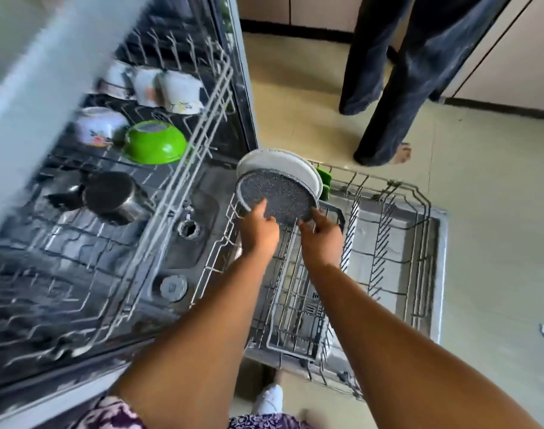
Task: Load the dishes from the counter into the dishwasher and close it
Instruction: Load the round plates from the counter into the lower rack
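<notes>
Both hands, the left hand (259, 226) and right hand (321, 232), pinch the speckled grey plate (276, 196), seating it upright at the lower rack (419, 193)'s far-left corner against the white plate (283, 161); next, release once it stands.

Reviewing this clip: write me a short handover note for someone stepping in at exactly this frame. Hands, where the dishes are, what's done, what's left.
Left hand: fingers on the lower left rim of the speckled grey round plate.
Right hand: fingers at that plate's lower right edge; how firm either grip is cannot be told.
The grey plate stands on edge in the pulled-out lower wire rack, in front of a white round plate; something green sits behind them.
Upper wire rack holds a green bowl, white cups, a floral white bowl and a steel pot.
Left: let go of the plate, load any remaining dishes, push both racks in, close the door.
</notes>
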